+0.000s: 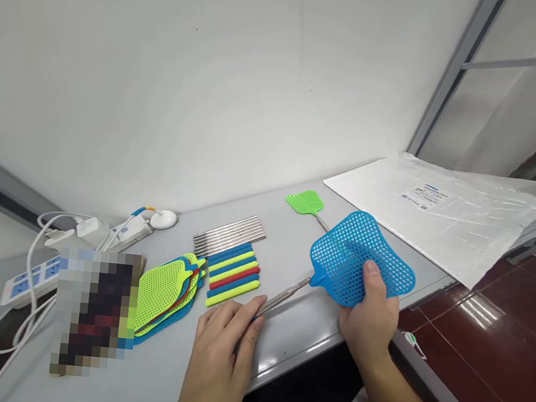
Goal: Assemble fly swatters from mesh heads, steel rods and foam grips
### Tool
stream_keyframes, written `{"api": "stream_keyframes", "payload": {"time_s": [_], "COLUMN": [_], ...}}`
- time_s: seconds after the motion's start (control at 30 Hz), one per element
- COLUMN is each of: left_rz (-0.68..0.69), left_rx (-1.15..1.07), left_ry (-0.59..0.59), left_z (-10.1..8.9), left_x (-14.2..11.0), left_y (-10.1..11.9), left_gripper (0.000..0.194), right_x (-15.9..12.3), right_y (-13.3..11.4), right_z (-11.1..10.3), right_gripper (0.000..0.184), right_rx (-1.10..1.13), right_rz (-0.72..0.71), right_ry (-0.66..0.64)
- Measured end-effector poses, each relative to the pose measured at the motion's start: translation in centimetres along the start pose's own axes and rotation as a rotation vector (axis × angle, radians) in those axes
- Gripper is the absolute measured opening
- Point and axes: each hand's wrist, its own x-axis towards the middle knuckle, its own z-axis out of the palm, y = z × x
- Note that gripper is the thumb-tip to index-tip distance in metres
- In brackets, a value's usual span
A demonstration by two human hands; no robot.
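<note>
A blue fly swatter (343, 252) with a mesh head and a metal telescopic rod is held across both hands above the table's front edge. My left hand (225, 348) is wrapped round the handle end of the rod; the grip itself is mostly hidden by the fingers. My right hand (373, 318) pinches the mesh head near its far edge, thumb on top. Behind it lies a green fly swatter (306, 201), its rod partly covered by the blue head. Left of the hands are coloured handle grips (233, 277) in a row, in blue, yellow-green and red.
Metal rods (231, 235) lie side by side behind the grips. Several swatter heads (164, 292) are stacked at left, beside a pixelated patch. Power strips (35, 280) with white cables occupy the far left. A white plastic package (391, 200) covers the table's right end, against the wall.
</note>
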Motion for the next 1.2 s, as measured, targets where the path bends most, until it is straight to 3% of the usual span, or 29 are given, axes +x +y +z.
{"api": "stream_keyframes", "payload": {"time_s": [0.17, 0.43, 0.73, 1.0, 1.2], "left_rz": [-0.013, -0.031, -0.013, 0.147, 0.218], "left_rx": [-0.013, -0.002, 0.005, 0.067, 0.175], "left_ry": [0.001, 0.019, 0.021, 0.080, 0.080], "left_z": [0.0, 0.2, 0.3, -0.1, -1.7], "left_x": [-0.1, -0.4, -0.3, -0.8, -0.6], "left_y": [0.2, -0.1, -0.3, 0.0, 0.9], "left_gripper": [0.030, 0.030, 0.031, 0.034, 0.028], "right_x": [0.4, 0.6, 0.1, -1.0, -1.7], "right_y": [-0.4, -0.7, 0.3, -0.1, -0.4], "right_z": [0.3, -0.1, -0.6, -0.8, -0.6], "right_gripper": [0.032, 0.030, 0.028, 0.028, 0.029], "right_rx": [0.025, -0.001, -0.030, -0.001, 0.038], "right_rz": [0.068, 0.153, 0.154, 0.206, 0.245], "right_ry": [0.039, -0.159, -0.603, -0.665, -0.717]}}
